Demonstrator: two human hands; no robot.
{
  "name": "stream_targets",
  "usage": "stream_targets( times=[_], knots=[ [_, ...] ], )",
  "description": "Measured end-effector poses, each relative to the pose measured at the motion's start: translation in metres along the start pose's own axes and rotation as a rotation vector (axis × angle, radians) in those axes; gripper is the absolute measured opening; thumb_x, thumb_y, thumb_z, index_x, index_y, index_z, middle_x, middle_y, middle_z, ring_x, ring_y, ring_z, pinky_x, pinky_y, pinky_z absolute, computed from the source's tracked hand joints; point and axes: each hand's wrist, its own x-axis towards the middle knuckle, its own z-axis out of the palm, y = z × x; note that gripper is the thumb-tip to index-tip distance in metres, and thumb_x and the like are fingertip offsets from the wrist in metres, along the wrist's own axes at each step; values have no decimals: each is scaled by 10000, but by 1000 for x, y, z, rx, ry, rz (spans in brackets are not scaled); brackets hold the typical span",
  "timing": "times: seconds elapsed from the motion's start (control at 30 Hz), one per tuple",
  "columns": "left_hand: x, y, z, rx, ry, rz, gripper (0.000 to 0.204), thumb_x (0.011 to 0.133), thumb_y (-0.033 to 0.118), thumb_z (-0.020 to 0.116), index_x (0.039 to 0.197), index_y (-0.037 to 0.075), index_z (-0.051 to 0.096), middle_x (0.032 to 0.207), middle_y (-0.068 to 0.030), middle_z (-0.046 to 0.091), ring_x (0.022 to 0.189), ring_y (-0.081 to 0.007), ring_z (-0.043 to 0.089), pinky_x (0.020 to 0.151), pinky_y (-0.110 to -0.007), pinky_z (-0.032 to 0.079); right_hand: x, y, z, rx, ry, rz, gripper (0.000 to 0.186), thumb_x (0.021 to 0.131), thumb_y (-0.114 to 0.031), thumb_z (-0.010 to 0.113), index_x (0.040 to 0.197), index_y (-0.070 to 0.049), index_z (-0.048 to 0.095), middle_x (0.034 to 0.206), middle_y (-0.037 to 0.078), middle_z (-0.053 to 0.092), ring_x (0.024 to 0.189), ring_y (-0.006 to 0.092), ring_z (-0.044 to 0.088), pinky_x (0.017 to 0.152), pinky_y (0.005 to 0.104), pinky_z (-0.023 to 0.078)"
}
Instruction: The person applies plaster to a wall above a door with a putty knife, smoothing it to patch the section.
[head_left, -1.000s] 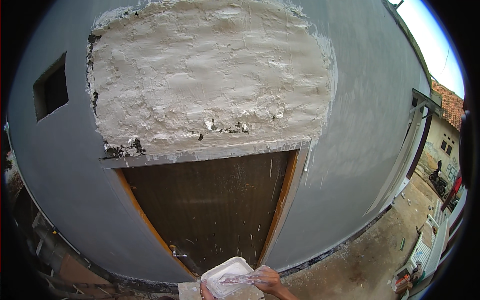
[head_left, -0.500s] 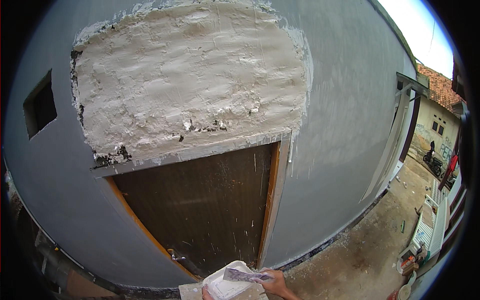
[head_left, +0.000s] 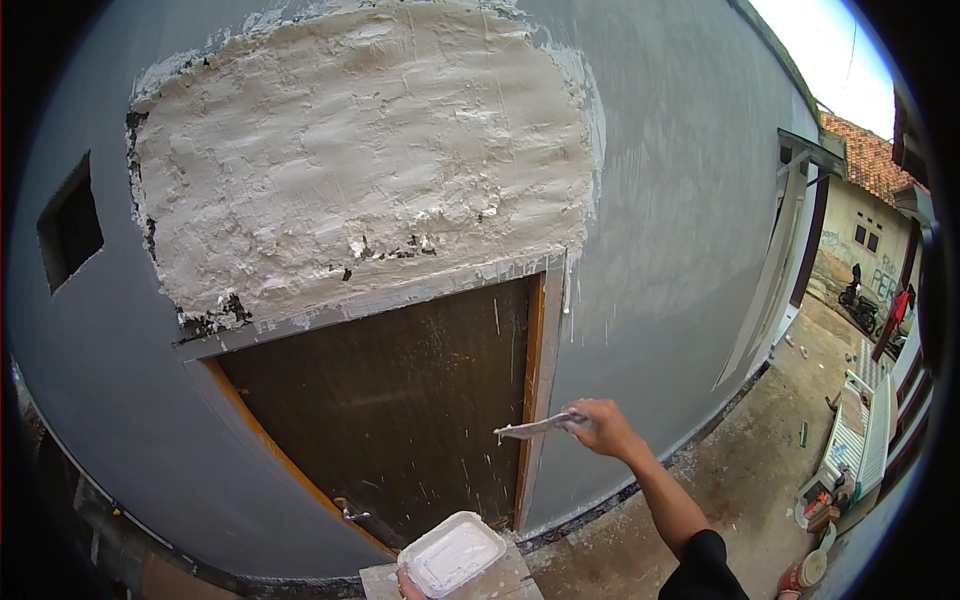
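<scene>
My right hand (head_left: 602, 430) grips a putty knife (head_left: 530, 430) smeared with white, raised in front of the door's right edge. Its blade points left and is apart from the wall. At the bottom, my left hand (head_left: 409, 586) holds the rim of a shallow white tray (head_left: 497, 538) with pale filler in it; only some fingers show. Above the dark brown door (head_left: 390, 390), a rough patch of off-white plaster (head_left: 370, 140) covers the grey wall. Dark gaps show along the patch's left side and lower edge.
A pale board (head_left: 522, 578) lies below the tray. The door handle (head_left: 350, 513) sticks out at lower left. A square opening (head_left: 75, 225) breaks the wall at far left. To the right, a concrete path holds a white slatted bench (head_left: 875, 445), a bucket (head_left: 808, 570) and a motorbike (head_left: 858, 303).
My right hand has lifted the putty knife from over the tray, up and to the right. The tray has shifted slightly right, and the view has moved a little.
</scene>
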Motion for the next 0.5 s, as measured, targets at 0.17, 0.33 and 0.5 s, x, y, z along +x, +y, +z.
stream_targets(
  times=[0.17,0.33,0.5],
  knots=[
    [-5,2,7,-13,11,-34,667,960,507,300,1407,12,309,1408,-154,408,1287,-321,405,1074,-429,344,115,74,-99,-433,66,-149,198,775,-121,647,967,-77,629,811,138,654,759,354,612,654,443,479],
    [11,3,2,1,8,-46,658,958,497,301,1399,10,318,1399,-155,417,1279,-321,412,1071,-428,348,203,128,-142,-717,64,-112,118,807,-155,618,879,-62,609,796,153,645,768,359,610,655,454,470],
    [30,16,5,11,-18,-17,646,955,484,303,1389,7,328,1387,-157,427,1270,-322,422,1066,-428,352,256,133,-159,-959,20,-47,127,830,-187,591,898,-83,566,750,163,630,773,356,612,669,470,464]
  ],
)
